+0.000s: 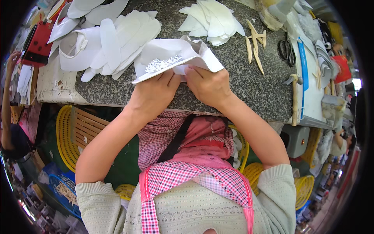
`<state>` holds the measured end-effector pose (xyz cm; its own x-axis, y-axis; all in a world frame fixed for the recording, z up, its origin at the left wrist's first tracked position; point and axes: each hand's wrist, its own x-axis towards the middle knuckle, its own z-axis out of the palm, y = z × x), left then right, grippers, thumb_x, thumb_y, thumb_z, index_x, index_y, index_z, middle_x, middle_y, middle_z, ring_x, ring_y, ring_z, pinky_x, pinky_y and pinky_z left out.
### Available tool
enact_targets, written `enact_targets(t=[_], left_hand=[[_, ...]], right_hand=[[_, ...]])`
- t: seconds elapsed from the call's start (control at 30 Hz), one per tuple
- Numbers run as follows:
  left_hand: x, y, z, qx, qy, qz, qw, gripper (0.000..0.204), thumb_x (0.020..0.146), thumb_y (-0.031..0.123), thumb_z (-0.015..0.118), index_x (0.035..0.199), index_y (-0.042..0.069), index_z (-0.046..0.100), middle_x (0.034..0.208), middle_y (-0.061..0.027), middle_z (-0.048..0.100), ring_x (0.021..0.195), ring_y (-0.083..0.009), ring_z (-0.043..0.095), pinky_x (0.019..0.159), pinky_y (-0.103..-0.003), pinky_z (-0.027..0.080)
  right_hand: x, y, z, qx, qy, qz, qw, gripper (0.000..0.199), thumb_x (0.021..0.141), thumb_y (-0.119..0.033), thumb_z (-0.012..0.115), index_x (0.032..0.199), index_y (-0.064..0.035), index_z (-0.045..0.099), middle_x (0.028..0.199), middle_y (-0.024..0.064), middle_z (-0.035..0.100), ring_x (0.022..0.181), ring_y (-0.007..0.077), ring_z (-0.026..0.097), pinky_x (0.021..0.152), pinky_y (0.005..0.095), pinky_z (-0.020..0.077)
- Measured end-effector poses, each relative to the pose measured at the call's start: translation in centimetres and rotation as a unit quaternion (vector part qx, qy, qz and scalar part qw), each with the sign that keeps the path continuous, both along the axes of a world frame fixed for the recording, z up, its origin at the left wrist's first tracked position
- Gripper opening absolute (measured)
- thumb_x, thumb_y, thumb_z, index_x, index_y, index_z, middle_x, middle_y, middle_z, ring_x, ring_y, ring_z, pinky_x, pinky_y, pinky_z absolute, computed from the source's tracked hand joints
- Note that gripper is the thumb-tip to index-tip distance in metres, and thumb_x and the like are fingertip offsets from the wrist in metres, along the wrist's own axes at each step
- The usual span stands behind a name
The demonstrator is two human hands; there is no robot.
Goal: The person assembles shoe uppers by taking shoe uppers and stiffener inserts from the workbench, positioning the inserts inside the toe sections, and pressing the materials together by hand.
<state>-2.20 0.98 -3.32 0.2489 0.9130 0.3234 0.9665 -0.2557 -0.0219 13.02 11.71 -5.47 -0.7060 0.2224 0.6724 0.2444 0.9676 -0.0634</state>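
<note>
Gripping a white folded piece (194,48) by its near edge, two bare hands meet side by side just over the front of a speckled dark stone worktop (117,90). I see the left hand (156,89) and right hand (208,84) both clamped on it, knuckles up, some fingertips hidden underneath. A crinkled silver patch (163,62) shows on the piece's left part. Just beyond, to the left, lies a fanned heap of white cut shapes (132,35); farther back is a smaller pile of pale pieces (212,21). To the right are slim wooden sticks (255,50), black-handled scissors (287,50) and a hammer (295,97).
</note>
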Motion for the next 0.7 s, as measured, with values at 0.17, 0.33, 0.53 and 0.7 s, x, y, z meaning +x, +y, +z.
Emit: enact_targets(t=[0.17,0.33,0.53,0.7], left_hand=[[-0.4,-0.3,-0.4,-0.003,-0.053,-0.004,0.999,0.032,0.069,0.006,0.062,0.101,0.003,0.055,0.106,-0.0118,0.059,0.095,-0.0254,0.059,0.077,-0.034,0.049],[-0.3,-0.7,-0.9,0.000,-0.123,0.003,0.992,0.042,0.071,0.005,0.062,0.113,0.003,0.054,0.106,-0.0142,0.058,0.097,-0.0285,0.058,0.080,-0.036,0.049],[-0.3,-0.8,0.3,-0.043,-0.030,-0.042,0.998,0.042,0.072,0.002,0.056,0.113,-0.003,0.054,0.119,-0.0163,0.051,0.104,-0.0307,0.054,0.086,-0.037,0.046],[-2.5,0.3,3.3,-0.152,-0.089,-0.107,0.979,0.044,0.069,0.003,0.057,0.113,-0.005,0.054,0.122,-0.0157,0.049,0.106,-0.0291,0.053,0.087,-0.034,0.045]], right_hand=[[0.3,0.1,0.5,0.035,-0.049,0.034,0.998,0.016,0.062,-0.011,0.065,0.077,-0.0071,0.060,0.078,0.0023,0.058,0.064,0.0190,0.059,0.049,0.0301,0.0472],[0.9,0.3,1.4,0.037,-0.125,0.081,0.988,0.015,0.066,-0.010,0.058,0.078,-0.0034,0.063,0.074,0.0039,0.058,0.066,0.0196,0.059,0.052,0.0305,0.0493],[2.8,1.6,2.8,-0.169,-0.146,0.088,0.971,0.024,0.069,-0.006,0.059,0.091,0.0030,0.063,0.091,0.0132,0.063,0.069,0.0255,0.063,0.060,0.0344,0.0529],[2.9,2.5,3.0,-0.127,-0.181,0.164,0.961,0.022,0.069,-0.001,0.061,0.091,0.0018,0.061,0.097,0.0126,0.060,0.080,0.0304,0.061,0.072,0.0351,0.0515]])
